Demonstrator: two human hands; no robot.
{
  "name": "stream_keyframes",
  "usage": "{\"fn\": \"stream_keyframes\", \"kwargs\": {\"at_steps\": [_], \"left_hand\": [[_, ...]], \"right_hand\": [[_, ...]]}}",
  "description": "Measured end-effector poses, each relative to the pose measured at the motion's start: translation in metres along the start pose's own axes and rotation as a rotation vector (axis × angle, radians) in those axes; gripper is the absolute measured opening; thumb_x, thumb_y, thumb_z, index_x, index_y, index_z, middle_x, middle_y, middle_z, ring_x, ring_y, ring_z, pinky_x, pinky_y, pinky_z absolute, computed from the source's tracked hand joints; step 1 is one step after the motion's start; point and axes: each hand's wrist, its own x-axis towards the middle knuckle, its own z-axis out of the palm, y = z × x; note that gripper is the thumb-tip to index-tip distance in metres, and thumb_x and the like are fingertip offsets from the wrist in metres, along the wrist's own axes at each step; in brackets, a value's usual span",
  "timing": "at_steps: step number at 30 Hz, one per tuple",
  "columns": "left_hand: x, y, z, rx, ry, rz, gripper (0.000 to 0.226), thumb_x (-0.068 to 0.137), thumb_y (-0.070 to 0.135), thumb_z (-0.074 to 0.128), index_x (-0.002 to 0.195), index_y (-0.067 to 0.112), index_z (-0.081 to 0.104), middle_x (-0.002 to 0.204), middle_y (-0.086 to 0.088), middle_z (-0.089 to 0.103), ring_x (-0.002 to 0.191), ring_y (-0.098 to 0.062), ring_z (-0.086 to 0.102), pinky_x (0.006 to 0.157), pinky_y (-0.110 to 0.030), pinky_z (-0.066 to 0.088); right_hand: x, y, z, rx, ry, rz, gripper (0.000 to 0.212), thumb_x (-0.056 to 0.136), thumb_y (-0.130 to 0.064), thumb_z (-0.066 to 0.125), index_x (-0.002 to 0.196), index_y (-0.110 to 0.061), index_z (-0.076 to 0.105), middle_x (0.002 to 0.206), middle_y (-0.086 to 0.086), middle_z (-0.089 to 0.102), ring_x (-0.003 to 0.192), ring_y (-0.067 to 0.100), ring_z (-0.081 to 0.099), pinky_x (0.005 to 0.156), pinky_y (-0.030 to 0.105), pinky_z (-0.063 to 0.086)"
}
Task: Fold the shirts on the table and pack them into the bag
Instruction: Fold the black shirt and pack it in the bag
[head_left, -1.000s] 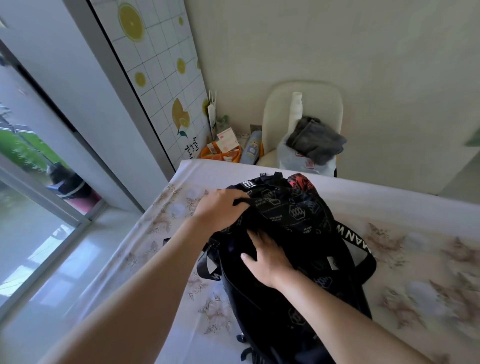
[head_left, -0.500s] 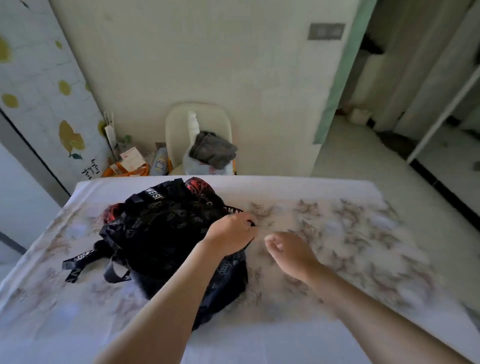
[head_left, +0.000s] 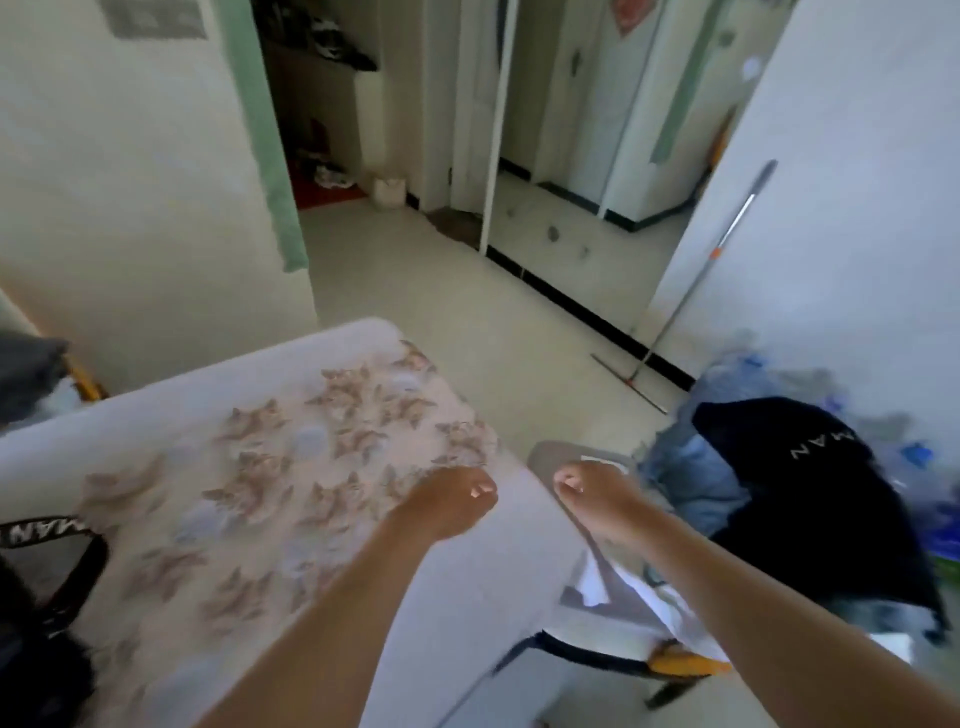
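The black bag (head_left: 36, 670) lies at the far left edge of the cloth-covered table (head_left: 270, 374), its lettered strap (head_left: 78, 551) trailing out; most of it is cut off. My left hand (head_left: 452, 501) hovers over the table's right end, fingers loosely curled, holding nothing. My right hand (head_left: 592, 496) hangs just past the table edge, also loosely curled and empty, above a grey and white shirt (head_left: 613, 597) draped on a chair. A black garment with white lettering (head_left: 810, 509) and blue denim (head_left: 696, 483) lie on the same pile.
A mop (head_left: 696, 291) leans against the white wall at the right. A heap of clear plastic bottles (head_left: 753, 364) sits behind the clothes pile. Tiled floor (head_left: 467, 291) runs from the table towards a doorway.
The view has swung right, away from the bag. My left hand has let go of the bag, and both hands have moved to the table's right end, near the clothes pile.
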Motion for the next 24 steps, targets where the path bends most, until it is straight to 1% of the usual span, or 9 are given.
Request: {"fn": "stream_keyframes", "kwargs": {"at_steps": [5, 7, 10, 12, 13, 15, 18, 22, 24], "left_hand": [[0.1, 0.13, 0.07, 0.03, -0.142, 0.097, 0.03, 0.095, 0.04, 0.049, 0.119, 0.032, 0.065, 0.128, 0.003, 0.064, 0.115, -0.021, 0.06, 0.097, -0.031, 0.047], [0.133, 0.178, 0.099, 0.051, -0.202, 0.14, 0.028, 0.095, 0.04, 0.047, 0.116, 0.033, 0.065, 0.123, 0.003, 0.066, 0.111, -0.021, 0.062, 0.096, -0.032, 0.049], [0.169, 0.241, 0.14, 0.09, -0.272, 0.201, 0.028, 0.097, 0.038, 0.045, 0.117, 0.033, 0.063, 0.125, 0.003, 0.064, 0.114, -0.022, 0.059, 0.096, -0.033, 0.047], [0.186, 0.275, 0.164, 0.123, -0.333, 0.234, 0.031, 0.098, 0.039, 0.042, 0.124, 0.034, 0.058, 0.132, 0.002, 0.06, 0.115, -0.023, 0.056, 0.096, -0.037, 0.047], [0.193, 0.29, 0.175, 0.132, -0.373, 0.249, 0.033, 0.099, 0.038, 0.039, 0.127, 0.034, 0.056, 0.134, 0.001, 0.058, 0.116, -0.024, 0.055, 0.097, -0.038, 0.047], [0.203, 0.319, 0.196, 0.142, -0.459, 0.278, 0.035, 0.102, 0.034, 0.038, 0.135, 0.031, 0.052, 0.14, 0.0, 0.053, 0.122, -0.026, 0.051, 0.097, -0.035, 0.043], [0.21, 0.35, 0.227, 0.132, -0.528, 0.311, 0.04, 0.101, 0.035, 0.046, 0.14, 0.027, 0.049, 0.143, 0.002, 0.051, 0.125, -0.02, 0.051, 0.095, -0.028, 0.042], [0.215, 0.372, 0.272, 0.176, -0.502, 0.389, 0.055, 0.091, 0.046, 0.059, 0.141, 0.026, 0.046, 0.143, 0.003, 0.049, 0.129, -0.018, 0.049, 0.105, -0.036, 0.043], [0.211, 0.381, 0.286, 0.181, -0.398, 0.448, 0.07, 0.085, 0.053, 0.064, 0.144, 0.026, 0.038, 0.144, 0.002, 0.042, 0.132, -0.019, 0.042, 0.106, -0.039, 0.04]], "right_hand": [[0.003, 0.165, -0.053, -0.039, 0.043, 0.117, 0.016, 0.096, -0.035, 0.052, 0.094, -0.029, 0.066, 0.101, -0.003, 0.066, 0.098, 0.024, 0.065, 0.078, 0.033, 0.049], [0.002, 0.223, -0.069, -0.106, 0.103, 0.15, 0.026, 0.096, -0.036, 0.053, 0.118, -0.029, 0.066, 0.122, 0.0, 0.062, 0.114, 0.024, 0.058, 0.092, 0.036, 0.047], [-0.007, 0.298, -0.086, -0.284, 0.11, 0.307, 0.052, 0.097, -0.043, 0.05, 0.146, -0.032, 0.04, 0.159, 0.004, 0.026, 0.147, 0.026, 0.024, 0.112, 0.046, 0.03], [-0.018, 0.34, -0.09, -0.389, 0.136, 0.395, 0.07, 0.095, -0.047, 0.05, 0.156, -0.032, 0.019, 0.166, 0.009, 0.0, 0.153, 0.031, -0.001, 0.115, 0.055, 0.02], [-0.024, 0.359, -0.089, -0.407, 0.166, 0.439, 0.077, 0.094, -0.047, 0.051, 0.158, -0.03, 0.011, 0.166, 0.011, -0.006, 0.152, 0.032, -0.004, 0.114, 0.058, 0.021], [-0.035, 0.395, -0.086, -0.328, 0.216, 0.507, 0.083, 0.094, -0.042, 0.055, 0.159, -0.027, 0.007, 0.166, 0.01, -0.006, 0.152, 0.034, 0.003, 0.112, 0.056, 0.029], [-0.04, 0.43, -0.077, -0.089, 0.276, 0.457, 0.066, 0.097, -0.028, 0.059, 0.155, -0.023, 0.03, 0.167, 0.008, 0.008, 0.148, 0.038, 0.023, 0.108, 0.053, 0.041], [-0.043, 0.443, -0.075, -0.193, 0.425, 0.403, 0.042, 0.094, -0.021, 0.062, 0.135, -0.024, 0.06, 0.153, 0.012, 0.043, 0.133, 0.041, 0.049, 0.085, 0.053, 0.056], [-0.047, 0.436, -0.088, -0.298, 0.532, 0.358, 0.036, 0.093, -0.031, 0.053, 0.126, -0.025, 0.067, 0.141, 0.009, 0.058, 0.123, 0.036, 0.058, 0.088, 0.05, 0.052]]}}
